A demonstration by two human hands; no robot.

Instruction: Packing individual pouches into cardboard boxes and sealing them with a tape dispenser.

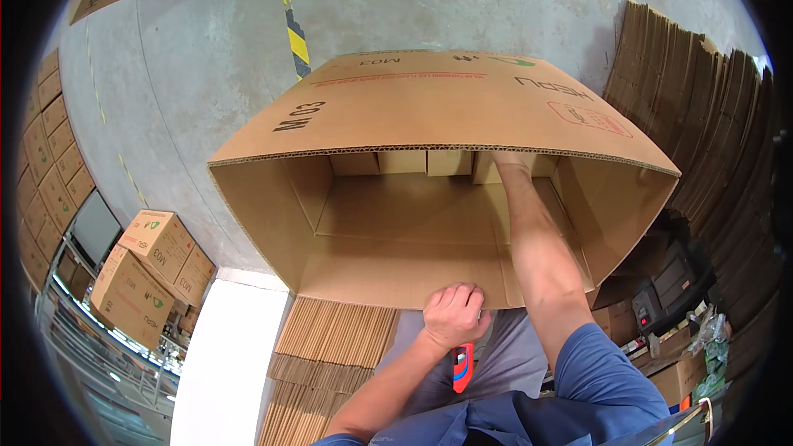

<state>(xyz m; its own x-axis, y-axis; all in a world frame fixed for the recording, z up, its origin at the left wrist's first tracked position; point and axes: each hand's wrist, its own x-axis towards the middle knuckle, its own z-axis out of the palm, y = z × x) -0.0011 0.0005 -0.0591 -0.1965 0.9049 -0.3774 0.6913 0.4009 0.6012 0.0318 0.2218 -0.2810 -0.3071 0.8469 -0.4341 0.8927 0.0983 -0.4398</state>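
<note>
Left hand (453, 314) at about 6 o'clock, fingers curled shut over the near bottom edge of the large open cardboard box (429, 107), clearly gripping it. Just below that hand, an orange-red tool (462, 366) shows against the grey trousers, partly hidden, kind unclear. Right forearm runs up from 5 o'clock into the box; right hand (505, 160) is deep inside at the far wall, under the top panel, near the inner flaps (425, 163); mostly hidden, can't tell if it is open or clenched or holding anything. Box fills the centre, tipped on its side with the opening facing the person, printed top panel toward 12 o'clock. Below the box at 7 o'clock, a stack of flat cardboard sheets (326, 347) on edge, beside a white surface (223, 363). At 8 to 9 o'clock, assembled brown cartons (157, 264) piled up. At 3 o'clock, a tall stack of flattened cartons (702, 116). Far out at 12 o'clock, grey concrete floor (206, 58) with a yellow-black striped line (296, 33).
</note>
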